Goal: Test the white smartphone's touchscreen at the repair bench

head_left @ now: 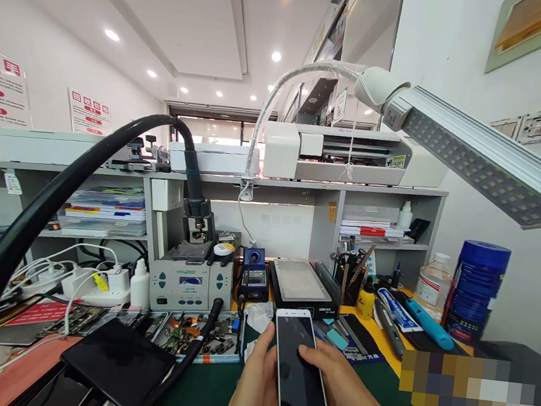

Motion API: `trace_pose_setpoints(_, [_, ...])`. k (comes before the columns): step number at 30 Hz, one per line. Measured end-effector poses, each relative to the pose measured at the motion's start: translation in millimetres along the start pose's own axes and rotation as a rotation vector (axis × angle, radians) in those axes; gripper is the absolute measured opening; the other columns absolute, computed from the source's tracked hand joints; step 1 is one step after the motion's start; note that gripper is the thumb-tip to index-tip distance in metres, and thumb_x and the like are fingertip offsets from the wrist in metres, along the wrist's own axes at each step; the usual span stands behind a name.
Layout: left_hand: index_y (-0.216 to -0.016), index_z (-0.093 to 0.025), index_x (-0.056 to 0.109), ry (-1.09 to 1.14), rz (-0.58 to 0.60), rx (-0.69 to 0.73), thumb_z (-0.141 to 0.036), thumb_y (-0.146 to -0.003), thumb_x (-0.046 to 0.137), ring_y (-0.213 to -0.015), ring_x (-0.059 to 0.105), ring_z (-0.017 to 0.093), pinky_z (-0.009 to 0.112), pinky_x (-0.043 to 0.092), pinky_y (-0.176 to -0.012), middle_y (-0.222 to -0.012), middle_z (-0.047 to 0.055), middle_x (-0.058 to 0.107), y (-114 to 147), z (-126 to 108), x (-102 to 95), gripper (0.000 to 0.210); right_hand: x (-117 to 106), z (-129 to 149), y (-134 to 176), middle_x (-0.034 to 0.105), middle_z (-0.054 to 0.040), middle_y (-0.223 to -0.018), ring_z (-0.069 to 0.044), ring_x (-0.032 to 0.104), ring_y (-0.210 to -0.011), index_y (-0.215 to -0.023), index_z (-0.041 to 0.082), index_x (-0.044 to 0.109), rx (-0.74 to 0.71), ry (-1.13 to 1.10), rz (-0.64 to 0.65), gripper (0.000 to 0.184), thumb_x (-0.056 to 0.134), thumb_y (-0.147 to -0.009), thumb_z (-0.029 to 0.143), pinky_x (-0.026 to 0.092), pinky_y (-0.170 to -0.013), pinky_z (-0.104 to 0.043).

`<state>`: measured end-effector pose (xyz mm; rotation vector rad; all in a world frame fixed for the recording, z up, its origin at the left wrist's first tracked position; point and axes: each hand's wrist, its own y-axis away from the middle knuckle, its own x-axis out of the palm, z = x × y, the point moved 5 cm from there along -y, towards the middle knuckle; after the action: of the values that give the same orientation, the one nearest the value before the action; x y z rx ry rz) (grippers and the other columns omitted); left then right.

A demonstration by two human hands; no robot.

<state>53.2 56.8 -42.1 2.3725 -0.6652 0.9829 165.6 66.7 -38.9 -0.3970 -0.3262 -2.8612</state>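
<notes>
A white smartphone point(303, 369) with a dark screen is held upright between both hands, over the green mat at the bottom centre. My left hand point(257, 384) wraps its left edge, the thumb along the side. From the right, my right hand point(329, 372) grips the phone too, its thumb lying on the screen. The fingers behind the phone are hidden. Just beyond the phone stands a flat heating plate point(303, 280) on a black base. To the left of my hands lies a tray point(204, 357) of small electronic parts.
A soldering station point(191, 283) stands behind the tray, its thick black hose point(87, 136) arching across the left. A dark tablet point(118, 361) lies front left. An LED lamp point(481, 155) hangs upper right. Bottles, a blue canister point(478, 292) and tools point(389, 327) line the right.
</notes>
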Motion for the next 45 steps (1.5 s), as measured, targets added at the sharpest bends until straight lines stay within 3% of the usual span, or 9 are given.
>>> trace_pose_setpoints(14, [-0.148,-0.021,0.044,-0.028,0.096,0.04,-0.077,-0.089,0.032,-0.1,0.066,0.037,0.036,0.06,-0.047,-0.12,0.02,0.061,-3.0,0.7,-0.3,0.082,7.0,3.3,2.7,0.074,-0.006,-0.096,-0.024,0.067,-0.089,-0.122,0.019,0.06,0.019,-0.034,0.058,0.041,0.054,-0.091,0.044,0.048,-0.077,-0.033])
trace_pose_setpoints(21, [-0.149,-0.021,0.043,-0.001,0.108,0.047,-0.077,-0.087,0.04,-0.099,0.067,0.04,0.041,0.061,-0.048,-0.107,0.017,0.064,-3.1,0.8,-3.2,0.083,6.3,2.4,3.1,0.072,-0.0035,-0.085,-0.022,0.066,-0.08,-0.109,0.019,0.062,0.029,-0.036,0.033,0.031,0.052,-0.092,0.043,0.048,-0.073,-0.033])
trace_pose_setpoints(29, [-0.139,-0.018,0.055,-0.038,0.076,0.077,-0.074,-0.091,0.035,-0.095,0.067,0.036,0.038,0.06,-0.045,-0.104,0.016,0.063,0.2,-1.2,1.3,0.077,1.1,2.4,0.3,0.071,-0.0016,-0.088,-0.02,0.063,-0.082,-0.107,0.02,0.067,-0.014,0.047,-0.015,0.027,0.067,-0.086,0.037,0.047,-0.075,-0.031])
trace_pose_setpoints(34, [-0.137,-0.019,0.057,-0.031,0.016,0.045,-0.076,-0.089,0.037,-0.086,0.069,0.034,0.039,0.061,-0.046,-0.097,0.012,0.063,1.4,0.7,0.8,0.077,0.2,1.4,0.2,0.071,-0.0028,-0.093,-0.023,0.063,-0.088,-0.11,0.021,0.066,-0.002,0.042,0.034,0.027,0.061,-0.087,0.033,0.047,-0.076,-0.034])
trace_pose_setpoints(37, [-0.136,-0.018,0.058,-0.032,0.004,0.043,-0.076,-0.089,0.037,-0.082,0.069,0.032,0.038,0.06,-0.045,-0.09,0.011,0.062,2.4,0.4,2.7,0.077,1.2,0.6,-0.3,0.069,-0.0022,-0.085,-0.022,0.062,-0.081,-0.105,0.02,0.066,-0.002,0.013,0.079,0.024,0.056,-0.087,0.033,0.046,-0.072,-0.033])
trace_pose_setpoints(45, [-0.135,-0.016,0.058,-0.025,-0.021,0.045,-0.074,-0.09,0.034,-0.091,0.068,0.035,0.037,0.059,-0.042,-0.096,0.014,0.063,3.1,-1.6,6.8,0.077,3.3,0.1,-2.2,0.072,-0.0045,-0.089,-0.024,0.064,-0.088,-0.112,0.02,0.065,-0.006,-0.03,0.11,0.032,0.05,-0.088,0.033,0.047,-0.079,-0.036])
